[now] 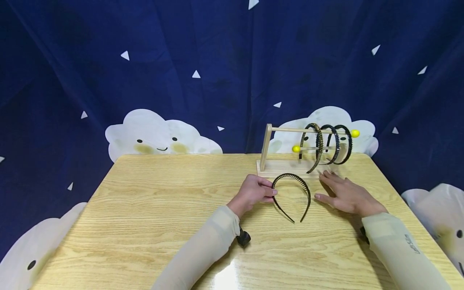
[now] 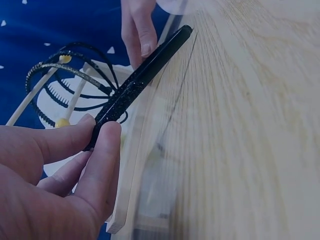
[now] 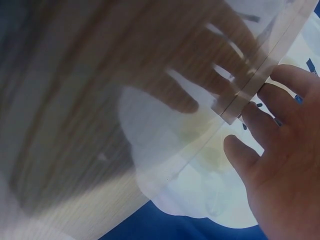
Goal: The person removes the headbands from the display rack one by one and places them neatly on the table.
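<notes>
A black toothed headband (image 1: 309, 197) stands above the table with its two ends toward me. My left hand (image 1: 253, 193) pinches its left side between thumb and fingers; in the left wrist view, the thumb and fingertips hold the glossy black band (image 2: 135, 87). My right hand (image 1: 346, 196), fingers spread, is at the front right of a wooden rack (image 1: 266, 147), holding nothing. In the right wrist view, its fingertips reach the rack's base edge (image 3: 235, 110). A gold-and-black headband (image 1: 320, 141) and two dark headbands (image 1: 338, 145) hang on the rack's rods.
The rack's rods end in yellow balls (image 1: 355, 133). It stands near the back edge of the wood-grain table (image 1: 163, 193). Behind hangs a dark blue curtain (image 1: 195, 40) with white clouds and triangles. A small black object (image 1: 243, 238) is by the left wrist.
</notes>
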